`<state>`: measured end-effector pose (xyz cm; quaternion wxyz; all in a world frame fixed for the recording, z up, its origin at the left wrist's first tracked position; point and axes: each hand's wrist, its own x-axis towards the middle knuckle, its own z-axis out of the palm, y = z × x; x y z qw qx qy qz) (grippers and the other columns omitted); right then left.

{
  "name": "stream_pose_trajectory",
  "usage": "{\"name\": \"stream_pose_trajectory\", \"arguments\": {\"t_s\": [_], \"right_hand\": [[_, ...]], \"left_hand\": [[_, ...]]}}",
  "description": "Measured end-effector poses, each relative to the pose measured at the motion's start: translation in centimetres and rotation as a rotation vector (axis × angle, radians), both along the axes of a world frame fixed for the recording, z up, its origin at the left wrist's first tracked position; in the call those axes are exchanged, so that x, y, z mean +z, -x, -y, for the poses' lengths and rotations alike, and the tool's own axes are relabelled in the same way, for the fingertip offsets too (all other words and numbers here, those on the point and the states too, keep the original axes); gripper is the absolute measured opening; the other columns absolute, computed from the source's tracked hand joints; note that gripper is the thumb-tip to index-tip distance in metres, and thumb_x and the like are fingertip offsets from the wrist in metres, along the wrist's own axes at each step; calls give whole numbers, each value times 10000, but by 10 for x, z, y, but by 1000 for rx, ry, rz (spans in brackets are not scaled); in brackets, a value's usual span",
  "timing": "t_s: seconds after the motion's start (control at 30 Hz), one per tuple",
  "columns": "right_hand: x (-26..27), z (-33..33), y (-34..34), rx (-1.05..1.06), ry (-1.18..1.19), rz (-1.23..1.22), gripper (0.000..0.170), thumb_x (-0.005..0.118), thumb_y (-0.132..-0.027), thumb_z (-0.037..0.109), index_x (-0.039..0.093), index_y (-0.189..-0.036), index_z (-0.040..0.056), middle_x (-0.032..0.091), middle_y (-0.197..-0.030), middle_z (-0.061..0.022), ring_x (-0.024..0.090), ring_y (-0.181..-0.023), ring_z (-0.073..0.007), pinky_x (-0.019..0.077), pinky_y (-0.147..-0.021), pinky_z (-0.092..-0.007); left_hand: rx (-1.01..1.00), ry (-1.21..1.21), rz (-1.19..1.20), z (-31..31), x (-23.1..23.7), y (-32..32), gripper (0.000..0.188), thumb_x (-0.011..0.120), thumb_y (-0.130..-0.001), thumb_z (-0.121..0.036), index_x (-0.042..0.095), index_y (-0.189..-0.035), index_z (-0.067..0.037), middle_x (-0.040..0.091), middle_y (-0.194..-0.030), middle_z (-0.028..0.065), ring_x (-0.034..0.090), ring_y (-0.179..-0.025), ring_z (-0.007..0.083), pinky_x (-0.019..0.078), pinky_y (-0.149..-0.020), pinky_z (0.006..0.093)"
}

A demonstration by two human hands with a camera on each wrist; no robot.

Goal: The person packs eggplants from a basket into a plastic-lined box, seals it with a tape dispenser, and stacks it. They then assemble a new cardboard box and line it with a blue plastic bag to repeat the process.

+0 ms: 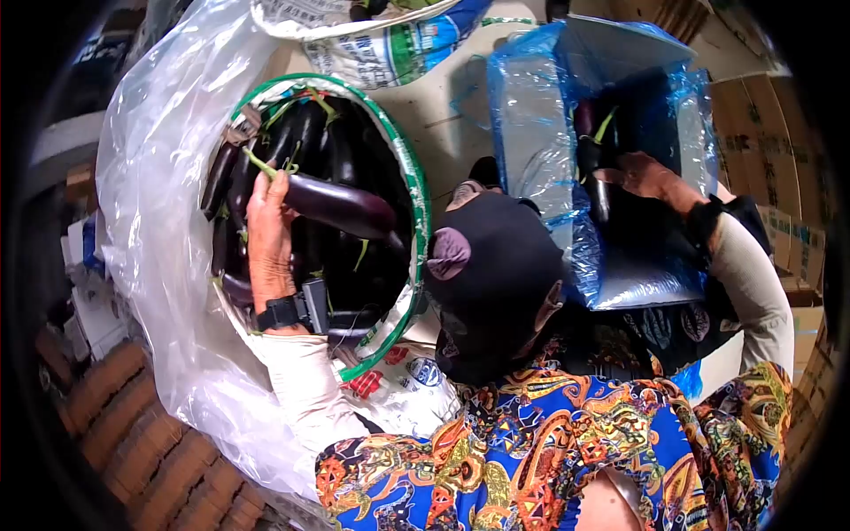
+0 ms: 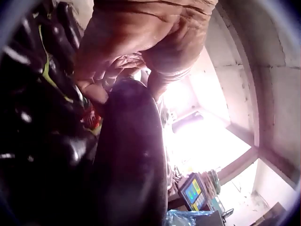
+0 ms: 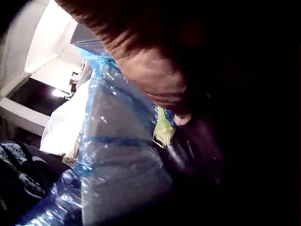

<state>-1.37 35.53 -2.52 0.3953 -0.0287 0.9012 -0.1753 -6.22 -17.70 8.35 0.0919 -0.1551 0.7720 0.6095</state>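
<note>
My left hand (image 1: 270, 232) grips a long dark purple eggplant (image 1: 341, 205) near its green stem, above a round green-rimmed basket (image 1: 416, 190) full of eggplants. In the left wrist view, the fingers and thumb close round the narrow end of this eggplant (image 2: 131, 155), its thick end toward the camera. My right hand (image 1: 655, 180) reaches inside a box lined with blue plastic (image 1: 536, 124). It holds an eggplant (image 1: 600, 199) there; in the right wrist view a fingertip presses on the eggplant (image 3: 181, 153) beside its green cap. The other fingers are lost in shadow.
Clear plastic sheeting (image 1: 168, 221) surrounds the basket's left side. Behind stands a printed sack (image 1: 381, 53). Stacked cardboard (image 1: 753, 133) lines the right, and brown stacked pieces (image 1: 150, 434) the lower left. A capped head (image 1: 496, 274) leans between basket and box.
</note>
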Motion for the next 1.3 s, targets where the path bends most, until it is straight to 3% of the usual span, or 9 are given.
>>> {"name": "stream_pose_trajectory", "arguments": {"t_s": [0.3, 0.33, 0.47, 0.63, 0.77, 0.9, 1.03, 1.17, 1.3], "right_hand": [[35, -23, -2, 116, 18, -172, 409, 615, -910, 331, 616, -1036, -57, 642, -938, -286, 613, -932, -456, 488, -757, -473], [43, -19, -1, 85, 11, -135, 394, 616, -905, 312, 613, -1054, -53, 643, -943, -285, 617, -936, -451, 490, -758, -469], [38, -14, -5, 40, 124, -83, 367, 619, -893, 256, 603, -1115, -36, 646, -962, -288, 628, -948, -438, 497, -764, -455], [31, -10, -11, 52, 206, -119, 382, 626, -894, 247, 592, -1196, 15, 659, -999, -262, 637, -959, -417, 505, -795, -442], [38, -8, -2, 99, 177, -71, 437, 611, -900, 245, 554, -1266, 13, 653, -1051, -250, 627, -993, -413, 496, -819, -450], [43, -12, -5, 72, 194, -172, 412, 610, -903, 250, 564, -1245, 26, 657, -1036, -243, 623, -990, -418, 495, -817, -450], [47, -13, -2, 119, 135, -90, 410, 598, -917, 256, 560, -1264, 40, 648, -1102, -222, 608, -1028, -413, 483, -854, -435], [47, -10, 0, 74, 180, -45, 403, 593, -926, 252, 563, -1272, 49, 645, -1131, -206, 601, -1039, -411, 478, -871, -438], [57, -11, 3, 38, 330, -176, 346, 609, -907, 208, 592, -1190, 8, 644, -1051, -243, 617, -975, -415, 487, -798, -440]], "left_hand": [[-84, 656, -106, 91, 31, 12, 443, 631, -925, -301, 540, -1214, 21, 625, -963, 94, 558, -867, 184, 454, -831, 309], [-126, 832, -185, 111, 22, 21, 470, 639, -906, -292, 523, -1223, 34, 663, -1038, 165, 624, -933, 317, 469, -860, 388], [-96, 1262, -155, 165, -16, 44, 586, 661, -863, -259, 450, -1330, 25, 621, -1126, 296, 559, -1082, 484, 446, -913, 494], [33, 1741, -581, 90, -26, 40, 652, 720, -797, -211, 459, -1351, 13, 564, -1205, 255, 544, -1107, 418, 426, -977, 467], [-240, 1076, -260, 16, -60, 53, 660, 701, -818, -380, 520, -1305, 28, 607, -1183, 285, 571, -1121, 419, 453, -964, 465], [-326, 1041, 44, -22, -111, 54, 771, 723, -759, -492, 545, -1285, 42, 577, -1256, 299, 525, -1224, 415, 435, -1006, 445], [-261, 656, 220, -16, -86, 47, 853, 776, -711, -458, 497, -1327, 64, 632, -1174, 243, 604, -1116, 344, 474, -961, 400], [-21, -256, 299, 10, -98, 13, 493, 726, -837, -227, 544, -1196, 58, 666, -1014, 110, 666, -958, 206, 545, -851, 318], [104, -624, 166, -5, -101, -27, 364, 643, -886, -117, 548, -1208, 21, 657, -1089, 91, 661, -977, 181, 555, -856, 305]]}}
